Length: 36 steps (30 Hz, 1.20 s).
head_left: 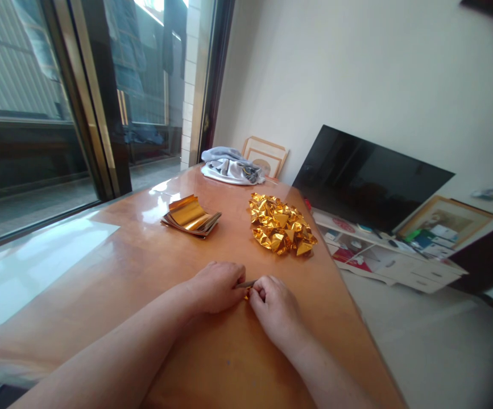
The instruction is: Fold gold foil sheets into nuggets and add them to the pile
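Head view, looking fwd and down along a glossy wood surface (152, 272), both forearms bare and reaching in from the near edge. Left hand (214, 287) is curled, fingers pressed together, pinching a thin rod (246, 284), grey and short, only its tip showing past the fingers. Right hand (276, 311) is curled too, fingertips closed in on a small gold bit (247, 293) right at the rod's end, so the hands are almost touching w/ the bit btwn them, mostly hidden, shape hard to make out.

Farther up, left of center, a foil stack (190, 216) of gold sheets lies flat, top sheets curling. Just right of it, a foil pile (280, 224) of crumpled or folded gold pieces sits in a loose heap, well apart from the hands.

At the far end, a grey cloth (229, 167) is bunched nr a leaning frame (265, 156). Right of the surface, a dark TV (369, 179) leans above a low white cabinet (382, 255). A glass door (37, 113) runs along the left.
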Tool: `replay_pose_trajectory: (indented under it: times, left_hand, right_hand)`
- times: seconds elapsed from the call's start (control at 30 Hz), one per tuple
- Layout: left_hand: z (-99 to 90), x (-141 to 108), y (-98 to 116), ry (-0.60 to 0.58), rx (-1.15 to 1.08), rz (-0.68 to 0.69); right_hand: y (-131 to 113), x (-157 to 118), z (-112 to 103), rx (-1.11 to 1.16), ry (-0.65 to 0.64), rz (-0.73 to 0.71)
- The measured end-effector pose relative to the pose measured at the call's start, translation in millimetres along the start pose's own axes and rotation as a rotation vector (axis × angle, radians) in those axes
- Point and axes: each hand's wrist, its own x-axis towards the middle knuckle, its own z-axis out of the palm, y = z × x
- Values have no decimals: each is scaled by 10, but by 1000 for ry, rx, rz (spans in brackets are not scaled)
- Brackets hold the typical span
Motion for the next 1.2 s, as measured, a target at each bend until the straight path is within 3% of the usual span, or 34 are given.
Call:
replay_pose_trajectory:
  times: [0.43, 0.57, 0.73, 0.9, 1.2]
  left_hand:
    - [86, 36, -30, 19, 33, -8]
    - [93, 41, -33, 17, 27, -12]
    - [78, 41, -28, 4, 15, -17]
    - [52, 39, -20, -10, 9, -19]
    - [54, 53, -41, -14, -15, -21]
  right_hand:
    - [105, -30, -128, 95, -43, -46]
    - [89, -110, -251, 15, -59, -174]
    - [-62, -214, -393, -178, -191, -313]
    - [-114, -273, -477, -290, -269, -328]
    - [-74, -335, -597, -291, -328, -310]
